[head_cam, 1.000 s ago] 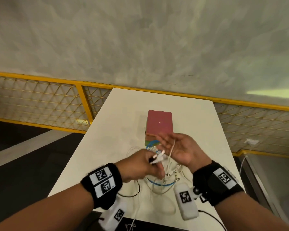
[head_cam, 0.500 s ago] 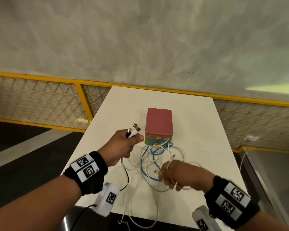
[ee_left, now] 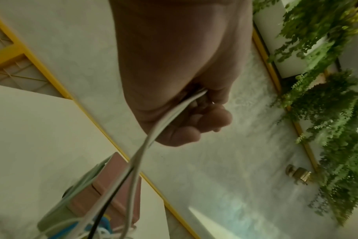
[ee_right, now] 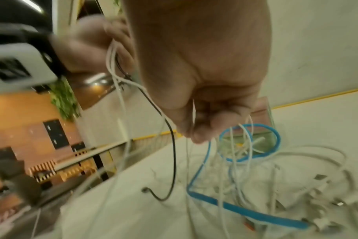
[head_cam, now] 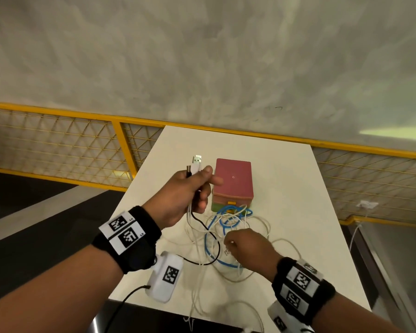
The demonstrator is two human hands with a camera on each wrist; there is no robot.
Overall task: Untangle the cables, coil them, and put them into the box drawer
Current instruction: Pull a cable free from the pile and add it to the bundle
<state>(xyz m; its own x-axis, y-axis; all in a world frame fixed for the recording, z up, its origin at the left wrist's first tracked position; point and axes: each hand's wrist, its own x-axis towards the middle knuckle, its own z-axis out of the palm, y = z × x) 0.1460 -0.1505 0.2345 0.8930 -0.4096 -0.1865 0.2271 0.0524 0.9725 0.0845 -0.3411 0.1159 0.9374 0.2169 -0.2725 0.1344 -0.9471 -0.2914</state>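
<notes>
Left hand (head_cam: 186, 195) raised above white table (head_cam: 298, 200), fingers curled tight round a bunch of cable ends: white USB plug (head_cam: 197, 163) and a dark plug just beside it poking up out of the fist. White leads (ee_left: 165, 119) and black cable (head_cam: 209, 233) trailing down from that fist to the pile. Right hand (head_cam: 249, 248) low over the tangle, fist closed, pinching thin white strands (ee_right: 194, 113) that run out below the knuckles. Tangle of cables (head_cam: 228, 227) lying on table just in front of box; blue cable (ee_right: 243, 208) looping through it, one blue loop right against the box front. More white loops spreading right and toward near table edge, some hanging over the edge. Box (head_cam: 233, 181) pink on top, green lower part, yellow tab on front face; drawer open or closed — cannot tell. Yellow railing (head_cam: 120, 143) with mesh beyond table. Green plants (ee_left: 327, 80) along wall in left wrist view.
</notes>
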